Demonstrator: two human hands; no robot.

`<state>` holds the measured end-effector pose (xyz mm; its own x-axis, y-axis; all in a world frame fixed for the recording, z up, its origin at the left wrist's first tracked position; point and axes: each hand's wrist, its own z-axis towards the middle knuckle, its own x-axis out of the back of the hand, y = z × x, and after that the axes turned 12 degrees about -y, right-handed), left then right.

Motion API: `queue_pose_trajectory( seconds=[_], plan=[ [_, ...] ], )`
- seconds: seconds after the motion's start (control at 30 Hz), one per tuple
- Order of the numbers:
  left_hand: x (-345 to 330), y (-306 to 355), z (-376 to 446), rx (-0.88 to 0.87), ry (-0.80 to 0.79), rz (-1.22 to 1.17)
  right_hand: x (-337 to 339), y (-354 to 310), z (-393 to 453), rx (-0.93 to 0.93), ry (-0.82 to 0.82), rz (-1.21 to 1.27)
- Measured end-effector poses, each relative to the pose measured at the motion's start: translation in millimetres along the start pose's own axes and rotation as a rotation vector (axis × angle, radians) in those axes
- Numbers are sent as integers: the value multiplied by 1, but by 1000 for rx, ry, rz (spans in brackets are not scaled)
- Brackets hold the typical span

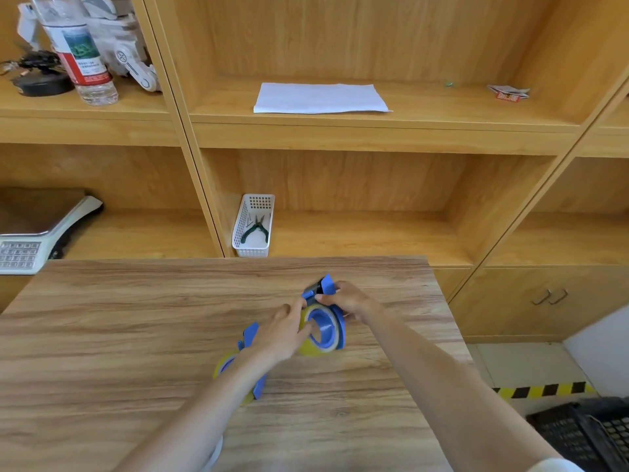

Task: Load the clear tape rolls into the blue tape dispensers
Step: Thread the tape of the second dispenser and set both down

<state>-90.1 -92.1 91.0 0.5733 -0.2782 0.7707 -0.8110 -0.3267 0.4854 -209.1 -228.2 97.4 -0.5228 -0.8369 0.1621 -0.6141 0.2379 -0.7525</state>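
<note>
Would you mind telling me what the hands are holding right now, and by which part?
The right hand grips the blue tape dispenser near its cutter end; the left hand presses on the clear tape roll seated in it.

Upper shelf: a white sheet of paper [320,98] lies flat, with a plastic water bottle [80,52] standing in the compartment to its left beside a white robot toy [121,39]. Lower shelf: a white perforated basket [253,226] holds green-handled pliers [256,229], and a weighing scale [37,229] sits in the left compartment. Foreground: a wood-grain table [136,318]; black-and-yellow hazard tape [544,390] marks the floor at right, near a black crate [578,434].
</note>
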Motion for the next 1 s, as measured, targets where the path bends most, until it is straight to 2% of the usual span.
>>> queue_pose_trajectory(
  seconds=[0.13,0.27,0.4,0.5,0.67,1.0],
  plan=[
    [-31,-8,-1,44,16,404,-18,29,7,-96,103,-148],
    [-57,-13,-9,-23,30,587,-33,70,35,-143,142,-278],
    [-85,-30,-19,-4,-93,635,-58,75,26,-183,179,-400],
    [-106,-55,-13,-31,-73,653,-68,79,28,-217,220,-426],
    [-106,-60,-14,6,-215,684,-76,77,38,-258,199,-531],
    [-106,-74,-2,11,-161,666,-70,74,52,-282,136,-581]
  ],
)
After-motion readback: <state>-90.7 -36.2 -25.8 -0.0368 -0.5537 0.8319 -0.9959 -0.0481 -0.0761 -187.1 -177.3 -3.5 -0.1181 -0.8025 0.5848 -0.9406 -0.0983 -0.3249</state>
